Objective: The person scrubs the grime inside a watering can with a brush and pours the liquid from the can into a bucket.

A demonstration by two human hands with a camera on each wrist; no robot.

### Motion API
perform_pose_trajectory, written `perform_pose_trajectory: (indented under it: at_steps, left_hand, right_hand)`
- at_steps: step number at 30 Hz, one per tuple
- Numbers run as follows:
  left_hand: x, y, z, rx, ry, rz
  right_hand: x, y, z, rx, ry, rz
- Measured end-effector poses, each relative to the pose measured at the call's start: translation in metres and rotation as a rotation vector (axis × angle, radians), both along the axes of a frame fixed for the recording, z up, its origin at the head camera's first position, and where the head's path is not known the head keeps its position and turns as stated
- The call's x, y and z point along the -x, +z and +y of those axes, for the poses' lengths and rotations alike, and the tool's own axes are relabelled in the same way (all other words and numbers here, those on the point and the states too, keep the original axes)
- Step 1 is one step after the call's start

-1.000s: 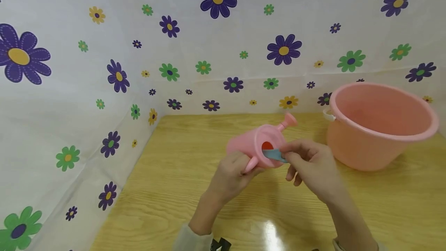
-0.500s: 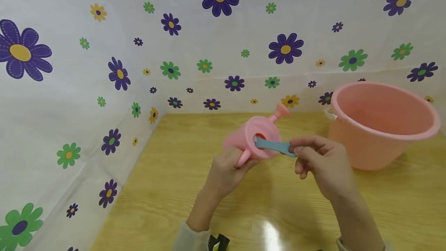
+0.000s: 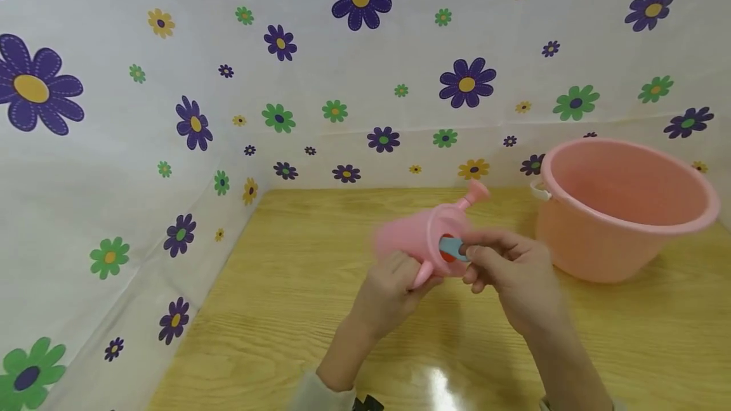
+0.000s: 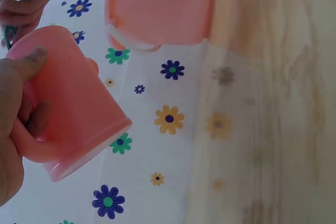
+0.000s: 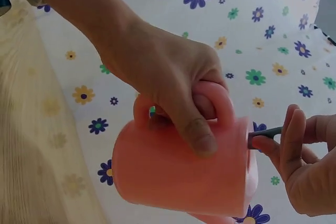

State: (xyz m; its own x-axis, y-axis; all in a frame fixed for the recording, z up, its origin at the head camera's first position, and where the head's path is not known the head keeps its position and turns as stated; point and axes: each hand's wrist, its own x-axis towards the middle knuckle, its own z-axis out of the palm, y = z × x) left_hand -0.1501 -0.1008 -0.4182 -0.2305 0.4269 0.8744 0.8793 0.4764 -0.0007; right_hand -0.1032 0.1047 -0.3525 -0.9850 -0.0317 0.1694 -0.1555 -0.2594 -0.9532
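A pink toy watering can (image 3: 407, 233) is held tilted above the table, its opening facing the right hand. My left hand (image 3: 389, 290) grips the can by its handle; in the right wrist view the thumb lies along the can's wall (image 5: 178, 177). With thumb and fingers my right hand (image 3: 520, 281) pinches a slim light-blue handle (image 3: 452, 248), whose far end is inside the can and hidden. Something red (image 3: 448, 235) shows within the opening, behind the blue handle. The can's sprinkler head (image 3: 477, 190) points up to the right.
A large pink bucket (image 3: 591, 252) with a white handle mount stands to the right on the wood-grain table (image 3: 285, 297). Behind and at left hangs a white flower-print sheet (image 3: 308, 75).
Half a second ago more of the blue handle showed outside; now it sits deeper in the can. The can has moved slightly right and down, the right hand slightly left.
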Motion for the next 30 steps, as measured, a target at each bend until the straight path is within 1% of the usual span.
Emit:
perform_pose_trajectory:
  at_steps: [2,4,6,8,11,13,16,18,21,23,24,28,30]
  left_hand:
    - [-0.002,-0.001,0.003,0.030,-0.010,-0.012]
    - [-0.002,-0.001,0.004,0.014,-0.020,-0.037]
    - [-0.003,-0.001,0.003,-0.005,-0.019,-0.045]
    - [-0.003,0.000,0.003,-0.019,-0.024,-0.041]
    - [-0.005,0.000,0.003,-0.020,-0.022,-0.024]
    - [-0.005,0.000,0.003,-0.024,-0.019,-0.024]
    - [-0.006,0.001,0.005,-0.057,-0.022,-0.043]
    - [-0.006,0.001,0.007,-0.089,-0.031,-0.049]
    - [-0.006,0.001,0.010,-0.126,-0.038,-0.026]
    - [-0.007,0.000,0.012,-0.145,-0.036,-0.008]
    - [-0.007,0.000,0.014,-0.158,-0.036,-0.004]
    - [-0.007,-0.003,0.018,-0.211,-0.032,0.004]
    - [-0.008,-0.004,0.021,-0.219,-0.023,0.023]
  right_hand:
    - [-0.001,0.001,0.001,-0.032,-0.017,0.009]
    - [-0.002,0.003,0.003,-0.019,-0.049,0.030]
    - [-0.004,0.004,0.004,0.013,-0.071,0.051]
    - [-0.005,0.005,0.004,0.027,-0.057,0.052]
    - [-0.004,0.004,0.002,0.008,-0.021,0.041]
    - [-0.005,0.005,0.003,0.010,-0.020,0.047]
    - [-0.006,0.006,0.009,0.081,-0.058,0.073]
    - [-0.007,0.008,0.011,0.109,-0.064,0.072]
    - [-0.007,0.007,0.006,0.066,-0.026,0.050]
    - [-0.008,0.008,0.004,0.030,-0.025,0.052]
    - [-0.008,0.008,0.004,0.037,-0.035,0.064]
    - [-0.010,0.010,0.007,0.118,-0.090,0.111]
    - [-0.011,0.011,0.006,0.100,-0.075,0.104]
